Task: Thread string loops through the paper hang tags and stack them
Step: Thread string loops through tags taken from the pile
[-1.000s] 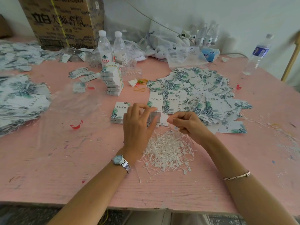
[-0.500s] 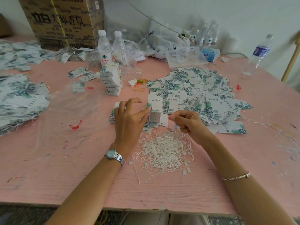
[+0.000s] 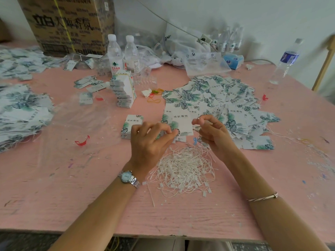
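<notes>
- One hang tag (image 3: 181,122) is in my grip: a white card with green leaf print toward its lower left and a line of dark characters across its top.
- My left hand (image 3: 151,142) pinches that tag by its lower left corner, thumb against forefinger, the other fingers curled. The card stands just beyond my fingertips, between my two hands.
- My right hand (image 3: 213,132) hangs just to the tag's right, thumb and forefinger pressed tip to tip, the rest curled. Whether a string lies in that pinch I cannot tell.
- One heap of white string loops (image 3: 184,169) lies on the pink table (image 3: 54,196), nearer me than both hands and between my wrists. The loops are too tangled to count.
- Two neat stacks of tags: a low stack (image 3: 131,124) partly under my left fingers, and a tall stack (image 3: 123,91) farther back.
- One wide spread of loose tags (image 3: 226,98) fans out beyond my right hand. A pile of strung tags (image 3: 21,113) sits at the table's left edge.
- Two bits of red: a red scrap (image 3: 82,141) left of my left hand, and a second red scrap (image 3: 265,97) past the spread.
- Three bottles show clearly: two water bottles (image 3: 114,55) side by side behind the tall stack, and a blue-labelled bottle (image 3: 287,60) at far right.
- One cardboard box (image 3: 68,24) stands at back left.
- One wristwatch (image 3: 127,177) is on my left wrist, one bangle (image 3: 262,197) on my right forearm.
</notes>
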A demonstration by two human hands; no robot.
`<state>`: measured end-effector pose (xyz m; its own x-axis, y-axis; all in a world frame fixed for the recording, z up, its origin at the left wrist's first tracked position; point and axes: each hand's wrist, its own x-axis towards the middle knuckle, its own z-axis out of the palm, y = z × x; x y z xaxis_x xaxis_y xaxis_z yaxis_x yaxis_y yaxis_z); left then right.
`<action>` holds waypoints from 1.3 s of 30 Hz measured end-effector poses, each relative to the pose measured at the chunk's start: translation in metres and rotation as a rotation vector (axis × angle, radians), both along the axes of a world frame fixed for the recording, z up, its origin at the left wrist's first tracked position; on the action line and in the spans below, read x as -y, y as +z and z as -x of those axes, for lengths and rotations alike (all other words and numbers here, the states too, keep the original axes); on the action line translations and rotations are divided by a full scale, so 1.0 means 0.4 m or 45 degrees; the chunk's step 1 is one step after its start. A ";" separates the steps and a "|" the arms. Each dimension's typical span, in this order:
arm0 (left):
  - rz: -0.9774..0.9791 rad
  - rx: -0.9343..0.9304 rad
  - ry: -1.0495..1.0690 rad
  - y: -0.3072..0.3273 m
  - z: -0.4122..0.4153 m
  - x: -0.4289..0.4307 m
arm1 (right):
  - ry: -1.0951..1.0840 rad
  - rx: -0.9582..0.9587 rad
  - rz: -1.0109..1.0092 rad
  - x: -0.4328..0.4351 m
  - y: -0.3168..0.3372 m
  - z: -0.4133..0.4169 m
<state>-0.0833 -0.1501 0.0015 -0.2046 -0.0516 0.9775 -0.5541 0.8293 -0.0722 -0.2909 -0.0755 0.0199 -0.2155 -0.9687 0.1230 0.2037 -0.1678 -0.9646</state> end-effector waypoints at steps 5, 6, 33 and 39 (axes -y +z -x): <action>-0.017 0.095 -0.104 -0.010 0.014 -0.018 | -0.067 -0.131 0.042 0.005 -0.004 -0.006; -0.035 0.123 -0.124 -0.012 0.016 -0.017 | -0.088 -0.161 0.053 0.006 -0.006 -0.009; -1.465 -0.374 -1.029 -0.026 0.042 -0.045 | 0.111 -0.288 0.041 0.006 -0.021 -0.039; -1.441 -0.290 -1.014 -0.031 0.044 -0.040 | 0.135 -0.235 0.050 0.006 -0.024 -0.049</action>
